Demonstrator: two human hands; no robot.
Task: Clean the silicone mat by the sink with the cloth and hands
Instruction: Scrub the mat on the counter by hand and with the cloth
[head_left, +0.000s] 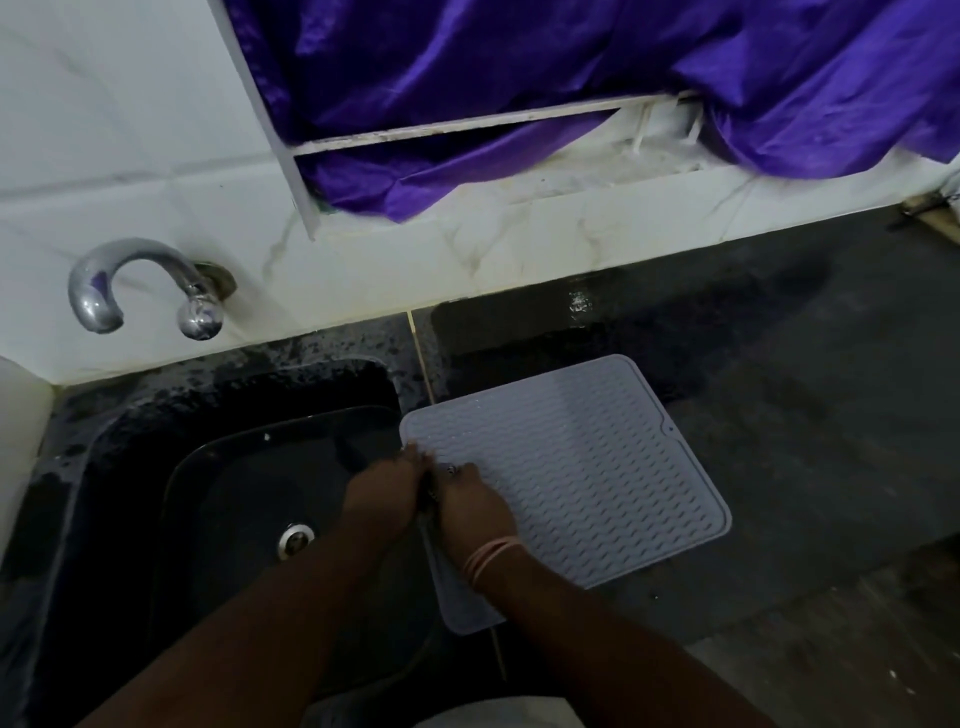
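Item: grey mat (576, 478), flat on dark counter (810, 415), left edge overhanging sink (130, 467). Left hand (382, 491) and right hand (475, 501) meet at that edge, fingers curled; what they hold cannot be told. Advice: keep mat pinned, rub along ridges, drain sinkward. No cloth visible.

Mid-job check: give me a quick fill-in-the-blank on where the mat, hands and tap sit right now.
1. The grey silicone mat lies on the dark counter, its left edge hanging over the ____.
2. Both hands, left hand and right hand, meet at the mat's ____ edge.
3. The chrome tap is mounted on the ____.
4. The cloth draped above the counter is ____ in colour.

Missing words: sink; left; wall; purple
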